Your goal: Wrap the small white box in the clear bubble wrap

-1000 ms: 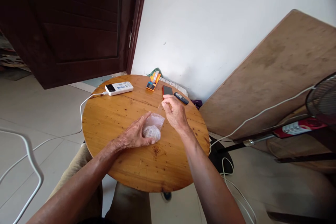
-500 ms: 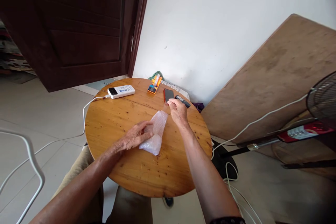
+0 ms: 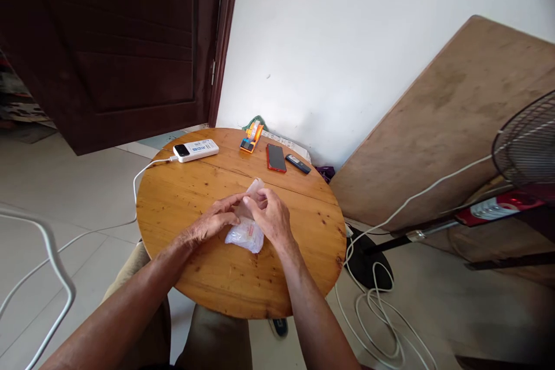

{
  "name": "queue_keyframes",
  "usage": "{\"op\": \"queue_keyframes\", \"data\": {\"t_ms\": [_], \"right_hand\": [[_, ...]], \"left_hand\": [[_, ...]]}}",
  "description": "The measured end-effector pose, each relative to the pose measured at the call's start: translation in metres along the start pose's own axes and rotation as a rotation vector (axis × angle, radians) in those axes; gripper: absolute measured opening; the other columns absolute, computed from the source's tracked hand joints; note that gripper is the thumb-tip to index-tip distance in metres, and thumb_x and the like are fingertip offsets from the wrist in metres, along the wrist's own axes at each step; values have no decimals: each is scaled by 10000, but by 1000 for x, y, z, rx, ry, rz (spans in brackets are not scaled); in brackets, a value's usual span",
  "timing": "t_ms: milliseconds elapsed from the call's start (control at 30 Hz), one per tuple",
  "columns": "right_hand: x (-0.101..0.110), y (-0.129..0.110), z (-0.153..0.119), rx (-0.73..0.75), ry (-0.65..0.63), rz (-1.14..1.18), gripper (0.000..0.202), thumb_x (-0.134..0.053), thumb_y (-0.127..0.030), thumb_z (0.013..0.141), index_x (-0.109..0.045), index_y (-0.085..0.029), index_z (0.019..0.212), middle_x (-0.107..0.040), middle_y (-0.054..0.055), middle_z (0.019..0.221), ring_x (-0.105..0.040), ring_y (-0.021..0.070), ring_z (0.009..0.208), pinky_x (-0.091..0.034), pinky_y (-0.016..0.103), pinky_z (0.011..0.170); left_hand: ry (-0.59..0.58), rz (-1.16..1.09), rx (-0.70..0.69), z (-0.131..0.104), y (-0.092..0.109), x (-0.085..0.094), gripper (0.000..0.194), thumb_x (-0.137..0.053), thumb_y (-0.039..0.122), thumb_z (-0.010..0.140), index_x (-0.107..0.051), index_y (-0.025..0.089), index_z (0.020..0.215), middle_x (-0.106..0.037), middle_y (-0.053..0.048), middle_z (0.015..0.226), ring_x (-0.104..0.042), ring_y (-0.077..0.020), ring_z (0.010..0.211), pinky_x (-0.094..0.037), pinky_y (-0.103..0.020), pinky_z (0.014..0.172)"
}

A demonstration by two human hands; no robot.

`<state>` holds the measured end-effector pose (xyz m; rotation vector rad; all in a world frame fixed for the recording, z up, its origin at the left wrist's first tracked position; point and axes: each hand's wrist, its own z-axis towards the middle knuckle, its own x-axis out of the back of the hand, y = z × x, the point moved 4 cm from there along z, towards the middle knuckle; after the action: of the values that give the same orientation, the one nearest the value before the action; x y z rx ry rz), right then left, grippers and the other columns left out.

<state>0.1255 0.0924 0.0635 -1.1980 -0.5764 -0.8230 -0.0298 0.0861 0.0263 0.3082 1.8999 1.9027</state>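
A crumpled, translucent bubble-wrap packet [image 3: 245, 236] lies on the round wooden table [image 3: 173, 202]; faint reddish marks show on its near part. My left hand [image 3: 217, 219] grips its left side, thumb and fingers curved around the edge. From the right, my right hand [image 3: 272, 217] bends over the upper part, its thumb and fingertips pinched together on the wrap close to my left fingertips. Whether a strip of tape lies under those fingers, I cannot tell. The far end of the wrap sticks up beyond both hands.
Toward the back stand an orange tape dispenser [image 3: 251, 137], a red-cased phone [image 3: 276, 158] and a dark handset [image 3: 298, 163]. A white device [image 3: 196, 150] with a cable sits at the left. A fan [image 3: 524, 144] and coiled white cable [image 3: 381, 324] are at the right.
My right hand has come back from near the phone, where it held a small clear piece, to the bubble wrap. The phone and handset now show fully. My left hand stays at the wrap.
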Motion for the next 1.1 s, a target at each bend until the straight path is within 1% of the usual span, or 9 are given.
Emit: {"op": "queue_keyframes", "data": {"t_ms": [67, 200, 333, 433, 533, 600, 733, 900, 1100], "right_hand": [[-5, 2, -1, -5, 29, -10, 274, -648, -450, 771, -626, -224, 924, -702, 42, 881, -620, 195, 729, -438, 303, 689], [-7, 18, 2, -3, 79, 121, 129, -551, -326, 799, -630, -231, 763, -668, 1, 710, -586, 179, 651, -392, 288, 646], [0, 48, 9, -187, 179, 535, 129, -596, -319, 712, -618, -214, 641, -562, -46, 566, -482, 146, 570, -333, 266, 582], [3, 62, 13, -263, 214, 708, 189, -609, -351, 687, -570, -205, 573, -467, -65, 512, -399, 121, 540, -287, 252, 542], [-1, 65, 14, -291, 171, 821, 224, -619, -383, 659, -537, -205, 551, -463, -64, 516, -393, 113, 535, -295, 249, 533], [-6, 64, 13, -311, 120, 904, 234, -636, -403, 636, -531, -209, 560, -479, -62, 523, -405, 113, 527, -313, 249, 527], [-14, 59, 12, -341, -6, 1052, 258, -691, -424, 622, -536, -217, 616, -555, -48, 578, -477, 124, 534, -371, 252, 541], [-18, 59, 12, -368, -87, 1169, 287, -750, -433, 623, -562, -219, 661, -614, -33, 622, -543, 143, 564, -423, 268, 577], [-17, 56, 11, -341, -94, 1256, 307, -794, -439, 625, -589, -223, 699, -653, -30, 679, -576, 148, 616, -447, 274, 630]], "left_hand": [[-25, -99, 0, 0, 1, -1, 727, -567, 196, 583, -589, 209, 1310, -685, -42, 1169, -599, -270, 1008, -449, -371, 880], [1, -196, 24, 1, -3, 0, 739, -603, 207, 582, -593, 172, 1320, -699, -74, 1180, -607, -309, 1076, -441, -399, 928], [143, -208, -2, 3, -7, 7, 696, -637, 230, 578, -631, 130, 1267, -713, -98, 1139, -615, -317, 1077, -431, -424, 965], [243, -174, -69, 4, -6, 13, 657, -665, 261, 580, -653, 125, 1222, -704, -104, 1152, -595, -307, 1116, -427, -406, 980], [249, -73, -64, 5, -5, 14, 689, -710, 335, 598, -623, 146, 1256, -665, -115, 1216, -620, -283, 1050, -477, -386, 899], [307, 45, -69, 5, -5, 17, 672, -731, 410, 609, -637, 147, 1221, -649, -122, 1218, -627, -265, 1002, -495, -371, 850], [490, 241, -78, 5, -7, 24, 615, -699, 556, 627, -689, 120, 1060, -677, -101, 988, -626, -226, 856, -510, -348, 765], [448, 457, -134, 5, -8, 17, 572, -713, 550, 636, -695, 142, 1038, -651, -56, 858, -597, -183, 742, -507, -315, 695], [389, 522, -145, 2, -3, 13, 680, -666, 601, 674, -656, 127, 1162, -653, -98, 983, -618, -214, 860, -521, -334, 752]]}}
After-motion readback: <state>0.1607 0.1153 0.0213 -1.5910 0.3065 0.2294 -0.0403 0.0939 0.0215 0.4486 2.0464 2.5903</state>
